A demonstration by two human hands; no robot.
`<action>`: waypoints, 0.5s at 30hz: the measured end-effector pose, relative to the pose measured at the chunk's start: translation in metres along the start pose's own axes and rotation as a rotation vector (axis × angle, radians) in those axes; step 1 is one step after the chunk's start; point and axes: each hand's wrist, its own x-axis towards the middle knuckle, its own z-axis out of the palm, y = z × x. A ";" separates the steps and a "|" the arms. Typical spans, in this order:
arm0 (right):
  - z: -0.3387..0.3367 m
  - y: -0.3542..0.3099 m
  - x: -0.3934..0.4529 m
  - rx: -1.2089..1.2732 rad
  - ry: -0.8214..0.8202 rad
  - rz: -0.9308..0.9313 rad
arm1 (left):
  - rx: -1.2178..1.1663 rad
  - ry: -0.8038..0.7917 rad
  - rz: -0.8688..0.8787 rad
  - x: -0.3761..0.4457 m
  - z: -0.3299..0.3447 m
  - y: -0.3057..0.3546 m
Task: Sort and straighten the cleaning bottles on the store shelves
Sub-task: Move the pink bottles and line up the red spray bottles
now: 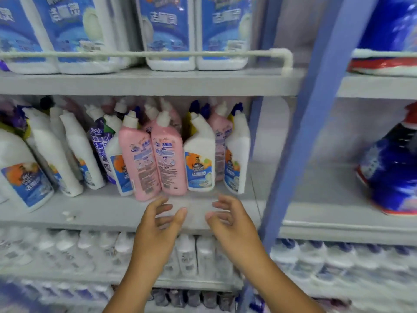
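1. A person's two bare hands reach toward the middle shelf (126, 211) of a store rack. The left hand (158, 222) and the right hand (232, 220) hover side by side, fingers loosely spread, grasping nothing and touching no bottle.
2. Just beyond the fingertips stand two pink bottles (155, 154) at the shelf's front, side by side and touching, both leaning to the left, their back labels facing out.
3. Beside them on the right stands a white bottle (199, 159) with an angled neck, nearly upright; another white bottle (237, 152) near the blue upright post (293, 154) leans left.
4. To the left, a crowd of white bottles (67, 152) and one purple-labelled bottle (100, 145) tilt left at different angles.
5. The bottles look like stiff moulded plastic, probably full and so fairly heavy, with smooth, possibly slippery sides.
6. The likely best hold is around the wide mid-body, one hand per bottle; the slim neck would give less control when setting them upright.
7. Leaning neighbours may topple if one is pulled away.
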 end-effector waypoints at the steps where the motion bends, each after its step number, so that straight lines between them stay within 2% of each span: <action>1: -0.015 0.000 -0.011 0.015 -0.004 0.001 | -0.005 -0.006 0.005 -0.015 0.011 0.005; 8: -0.147 0.012 -0.087 0.080 -0.029 0.022 | -0.038 -0.127 0.031 -0.122 0.104 0.049; 15: -0.271 0.025 -0.131 0.087 0.171 0.032 | -0.093 -0.259 0.034 -0.182 0.206 0.082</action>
